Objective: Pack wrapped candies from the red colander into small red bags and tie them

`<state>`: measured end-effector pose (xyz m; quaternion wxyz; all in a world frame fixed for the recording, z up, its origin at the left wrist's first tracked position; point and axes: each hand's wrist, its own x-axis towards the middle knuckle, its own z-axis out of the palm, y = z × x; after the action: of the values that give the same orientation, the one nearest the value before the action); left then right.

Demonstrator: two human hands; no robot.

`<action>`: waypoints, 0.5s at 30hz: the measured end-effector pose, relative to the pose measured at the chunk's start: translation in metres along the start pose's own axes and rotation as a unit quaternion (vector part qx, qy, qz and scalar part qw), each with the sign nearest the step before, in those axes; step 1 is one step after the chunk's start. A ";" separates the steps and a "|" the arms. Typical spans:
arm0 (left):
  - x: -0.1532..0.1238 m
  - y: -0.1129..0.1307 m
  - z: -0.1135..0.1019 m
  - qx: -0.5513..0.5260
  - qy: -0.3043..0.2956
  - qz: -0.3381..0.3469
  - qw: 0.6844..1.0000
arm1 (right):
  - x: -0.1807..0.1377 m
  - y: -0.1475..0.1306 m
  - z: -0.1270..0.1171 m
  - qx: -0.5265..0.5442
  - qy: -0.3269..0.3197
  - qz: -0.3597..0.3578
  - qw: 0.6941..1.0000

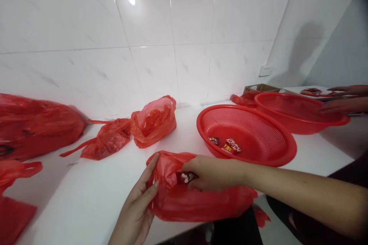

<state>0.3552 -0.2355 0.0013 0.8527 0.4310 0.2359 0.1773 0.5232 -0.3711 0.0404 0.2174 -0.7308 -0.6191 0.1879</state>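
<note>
A red plastic bag lies on its side near the table's front edge, its mouth facing left. My left hand grips the rim of that mouth between thumb and fingers. At the bag's opening, my right hand pinches a small dark brown packet with white print. Behind the bag stands a red perforated plastic basket. Several small packets in red, yellow and brown lie on its bottom. The tips of my right fingers are partly hidden by the packet and the bag.
Another red bag stands open near the tiled wall, beside a tied red bag. Large red bags fill the left side. At right, another person's hands are by a second red basket; a cardboard box sits behind.
</note>
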 end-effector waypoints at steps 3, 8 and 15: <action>-0.008 0.004 0.002 0.010 -0.009 0.002 1.000 | 0.007 0.016 0.025 -0.151 0.054 0.038 0.986; -0.015 0.008 -0.013 0.016 -0.001 0.011 1.000 | 0.004 0.019 -0.024 -0.041 0.092 0.033 0.994; -0.018 0.002 -0.015 0.001 -0.002 0.011 1.000 | -0.008 0.094 -0.072 -0.135 0.183 0.220 0.949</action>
<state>0.3320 -0.2342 -0.0003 0.8504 0.4352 0.2299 0.1860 0.6387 -0.3986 0.0483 0.1793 -0.8931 -0.4125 0.0084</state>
